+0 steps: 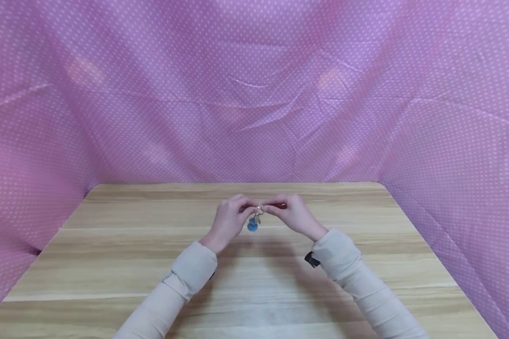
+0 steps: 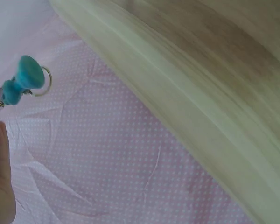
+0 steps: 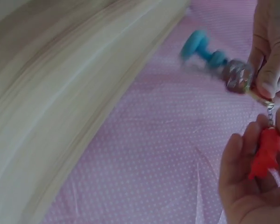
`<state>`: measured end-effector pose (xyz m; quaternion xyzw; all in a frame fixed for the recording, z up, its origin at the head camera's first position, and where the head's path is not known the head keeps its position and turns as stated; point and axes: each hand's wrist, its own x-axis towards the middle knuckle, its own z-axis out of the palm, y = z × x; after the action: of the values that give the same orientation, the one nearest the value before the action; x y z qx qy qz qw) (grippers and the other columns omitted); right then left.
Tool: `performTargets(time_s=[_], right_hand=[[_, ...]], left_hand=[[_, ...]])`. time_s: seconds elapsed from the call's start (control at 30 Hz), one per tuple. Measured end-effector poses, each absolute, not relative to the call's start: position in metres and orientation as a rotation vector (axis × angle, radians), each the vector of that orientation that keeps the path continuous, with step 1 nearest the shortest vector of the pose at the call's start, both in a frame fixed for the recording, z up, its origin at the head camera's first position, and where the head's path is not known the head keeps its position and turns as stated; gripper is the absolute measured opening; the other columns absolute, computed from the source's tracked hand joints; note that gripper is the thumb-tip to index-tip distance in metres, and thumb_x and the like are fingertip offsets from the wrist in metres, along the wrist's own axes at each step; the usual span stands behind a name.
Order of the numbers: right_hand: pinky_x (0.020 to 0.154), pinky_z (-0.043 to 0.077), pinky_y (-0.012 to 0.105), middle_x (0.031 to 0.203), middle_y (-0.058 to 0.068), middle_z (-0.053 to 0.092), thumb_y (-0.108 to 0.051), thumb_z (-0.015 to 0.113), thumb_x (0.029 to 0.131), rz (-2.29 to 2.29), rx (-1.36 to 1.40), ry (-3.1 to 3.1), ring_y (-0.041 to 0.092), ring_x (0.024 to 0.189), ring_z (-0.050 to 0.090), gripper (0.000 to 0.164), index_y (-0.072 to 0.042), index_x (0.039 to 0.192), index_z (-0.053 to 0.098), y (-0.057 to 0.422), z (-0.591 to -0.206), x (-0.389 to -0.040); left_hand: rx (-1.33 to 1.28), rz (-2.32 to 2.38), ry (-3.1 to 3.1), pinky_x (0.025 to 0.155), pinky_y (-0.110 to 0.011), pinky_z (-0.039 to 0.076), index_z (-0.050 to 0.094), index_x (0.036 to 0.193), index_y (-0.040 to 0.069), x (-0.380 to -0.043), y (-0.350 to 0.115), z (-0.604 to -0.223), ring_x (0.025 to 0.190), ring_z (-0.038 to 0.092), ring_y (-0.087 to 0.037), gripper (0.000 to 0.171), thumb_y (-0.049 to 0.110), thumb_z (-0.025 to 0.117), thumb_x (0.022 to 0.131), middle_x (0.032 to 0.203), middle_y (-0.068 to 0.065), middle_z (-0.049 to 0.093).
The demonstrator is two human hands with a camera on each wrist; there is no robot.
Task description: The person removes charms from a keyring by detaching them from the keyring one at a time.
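Both hands meet over the table, holding a bunch of keychain charms on a gold-coloured key ring (image 1: 260,210). My left hand (image 1: 231,219) pinches the ring from the left. From it hangs a turquoise charm (image 2: 29,73) of rounded pieces, with a small ring at its end. A shiny brownish-grey charm (image 3: 239,75) sits beside it, blurred. My right hand (image 1: 296,215) holds a red charm (image 3: 267,151) by its short silver chain (image 3: 270,114), the charm lying within the curled fingers. In the left wrist view only part of the left hand (image 2: 1,177) shows.
The wood-grain table (image 1: 254,292) spreads beneath both hands. Pink dotted cloth (image 1: 254,94) hangs behind it and along both sides. A black strap (image 1: 311,259) shows at the right sleeve.
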<state>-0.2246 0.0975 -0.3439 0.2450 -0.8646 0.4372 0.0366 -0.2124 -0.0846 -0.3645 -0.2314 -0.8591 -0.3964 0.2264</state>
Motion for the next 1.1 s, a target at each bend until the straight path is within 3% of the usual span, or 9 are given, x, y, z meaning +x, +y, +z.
performTargets(time_s=[0.3,0.83,1.1], right_hand=[[0.07,0.055,0.025,0.092,0.007,0.071,-0.017,0.068,0.082,1.444,0.617,-2.695,0.016,0.081,0.066,0.012,-0.009,0.091,0.073,0.0941,-0.3439,-0.2254],[0.062,0.054,0.024,0.088,0.009,0.07,-0.014,0.067,0.083,1.473,0.653,-2.665,0.018,0.074,0.064,0.012,-0.005,0.091,0.071,0.0924,-0.3452,-0.2238],[0.066,0.055,0.024,0.088,0.007,0.069,-0.015,0.067,0.083,1.34,0.697,-2.633,0.015,0.076,0.064,0.012,-0.006,0.09,0.071,0.0906,-0.3446,-0.22]], left_hand=[[-0.688,-0.986,-2.275,0.067,-0.02,0.055,0.07,0.084,0.005,-0.213,-0.0863,-0.3669,0.073,0.066,-0.014,0.007,0.01,0.07,0.078,0.081,-0.004,0.068],[-0.636,-1.161,-2.257,0.069,-0.018,0.055,0.07,0.083,0.004,-0.2139,-0.0874,-0.3696,0.074,0.066,-0.013,0.006,0.007,0.07,0.078,0.081,-0.005,0.068],[-0.639,-1.157,-2.271,0.068,-0.019,0.055,0.07,0.084,0.005,-0.2134,-0.0897,-0.3692,0.073,0.065,-0.012,0.006,0.008,0.069,0.079,0.082,-0.003,0.068]])
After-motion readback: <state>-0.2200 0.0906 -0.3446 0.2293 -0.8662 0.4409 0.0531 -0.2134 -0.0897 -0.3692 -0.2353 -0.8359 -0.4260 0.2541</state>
